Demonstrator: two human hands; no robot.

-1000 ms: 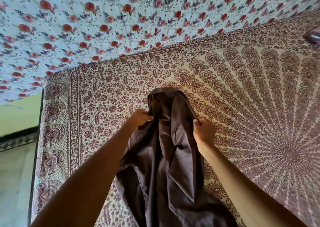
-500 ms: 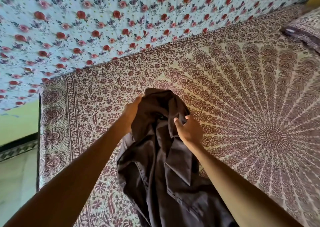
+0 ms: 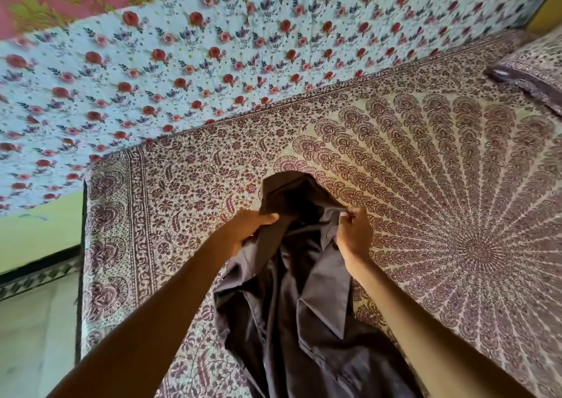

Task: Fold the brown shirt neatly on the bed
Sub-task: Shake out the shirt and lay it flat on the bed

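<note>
The brown shirt (image 3: 292,300) lies bunched and crumpled on the bed (image 3: 170,191), stretching from the lower middle of the view up to a rounded fold at its far end. My left hand (image 3: 249,227) grips the cloth on the shirt's left side, thumb on top. On the right side my right hand (image 3: 354,233) pinches the fabric edge with curled fingers. A collar point shows below my right hand. The shirt's lower part runs out of view at the bottom.
The bed wears a maroon-and-cream patterned sheet with a fan design. A light blue cloth with red flowers (image 3: 213,63) hangs along the far side. A pillow (image 3: 529,72) sits at the upper right. The bed's left edge drops to the floor (image 3: 33,321).
Both hands shifted their hold on the shirt's upper part: the right hand went from a loose touch to a pinch on the edge, and the left regripped lower on the cloth.
</note>
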